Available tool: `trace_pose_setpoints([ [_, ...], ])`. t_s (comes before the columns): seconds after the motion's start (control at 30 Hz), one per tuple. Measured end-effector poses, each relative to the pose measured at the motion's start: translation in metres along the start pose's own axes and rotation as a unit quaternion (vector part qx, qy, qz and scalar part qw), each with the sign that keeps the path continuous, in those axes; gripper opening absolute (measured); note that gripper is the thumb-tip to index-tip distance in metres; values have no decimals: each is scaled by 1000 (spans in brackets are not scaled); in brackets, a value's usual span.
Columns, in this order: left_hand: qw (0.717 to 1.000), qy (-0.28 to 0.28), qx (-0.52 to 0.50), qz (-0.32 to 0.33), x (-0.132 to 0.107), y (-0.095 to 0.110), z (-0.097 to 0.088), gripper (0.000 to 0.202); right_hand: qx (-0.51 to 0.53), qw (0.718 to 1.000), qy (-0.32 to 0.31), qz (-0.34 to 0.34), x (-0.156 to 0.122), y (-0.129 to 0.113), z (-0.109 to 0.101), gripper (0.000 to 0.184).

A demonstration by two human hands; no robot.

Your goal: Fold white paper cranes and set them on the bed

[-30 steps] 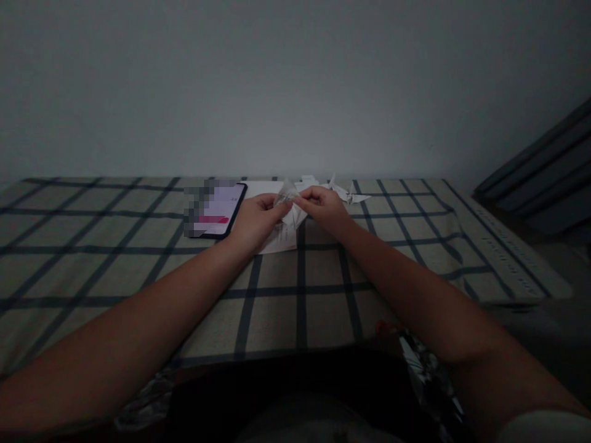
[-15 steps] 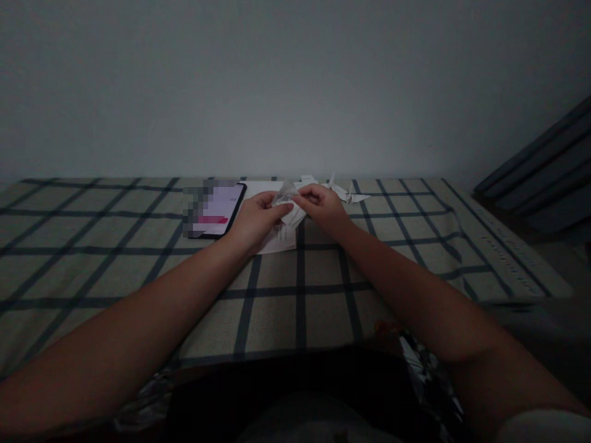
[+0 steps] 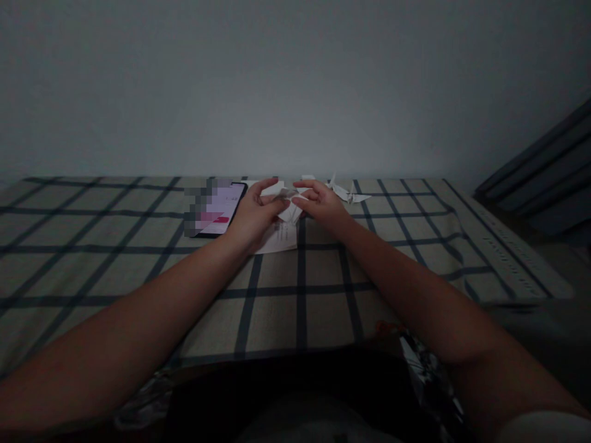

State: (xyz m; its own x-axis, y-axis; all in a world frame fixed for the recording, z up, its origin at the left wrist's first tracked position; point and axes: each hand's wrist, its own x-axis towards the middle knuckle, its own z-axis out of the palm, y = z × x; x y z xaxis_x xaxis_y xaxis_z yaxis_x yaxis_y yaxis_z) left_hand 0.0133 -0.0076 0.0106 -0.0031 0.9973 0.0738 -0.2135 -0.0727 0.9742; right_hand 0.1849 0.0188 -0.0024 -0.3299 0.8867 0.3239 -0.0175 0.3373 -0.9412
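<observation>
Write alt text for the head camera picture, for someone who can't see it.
A person's left hand and right hand pinch a small folded white paper between them above a plaid cloth. A lit phone lies left of the hands, folded paper cranes right of them.

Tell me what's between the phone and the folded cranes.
In the head view: the left hand and right hand pinching a small folded paper over a flat sheet.

Dim room, bare grey wall (image 3: 295,86), checked tablecloth (image 3: 92,246).
</observation>
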Motion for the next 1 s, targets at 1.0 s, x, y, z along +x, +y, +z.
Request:
trace_pose_setpoints([
  [1.0, 997, 30, 17, 68, 2, -2, -3, 88, 34, 989, -32, 143, -7, -14, 5, 34],
])
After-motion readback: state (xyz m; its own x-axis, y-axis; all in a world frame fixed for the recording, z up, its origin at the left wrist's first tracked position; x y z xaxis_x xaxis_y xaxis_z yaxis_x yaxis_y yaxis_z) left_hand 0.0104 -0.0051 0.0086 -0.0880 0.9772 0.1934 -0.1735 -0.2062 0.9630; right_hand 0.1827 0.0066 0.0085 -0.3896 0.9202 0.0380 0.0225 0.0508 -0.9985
